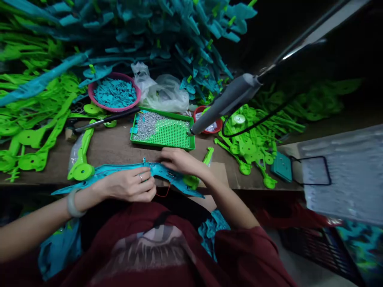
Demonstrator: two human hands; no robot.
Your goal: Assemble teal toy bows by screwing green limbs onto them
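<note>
A long, curved teal plastic part [106, 170] lies across the table's front edge, with a thin red wire [164, 195] looping below it. My left hand [130, 185], wearing a ring, is closed at the part's middle, its fingers bent against it. My right hand [179, 161] reaches over the part's far edge with curled fingers; whatever lies between the fingertips is hidden. A small teal peg [144, 160] sticks up between the hands. Just beyond stands a green perforated tray [170, 132] partly covered with small silvery screws [146, 124].
A grey electric screwdriver [229, 99] hangs over the tray's right end. Lime-green parts [248, 145] are heaped right and left, teal parts [179, 36] behind. A pink basin [89, 93] holds small teal pieces. A hammer [104, 119] lies left of the tray; a red bowl [220, 126] stands right.
</note>
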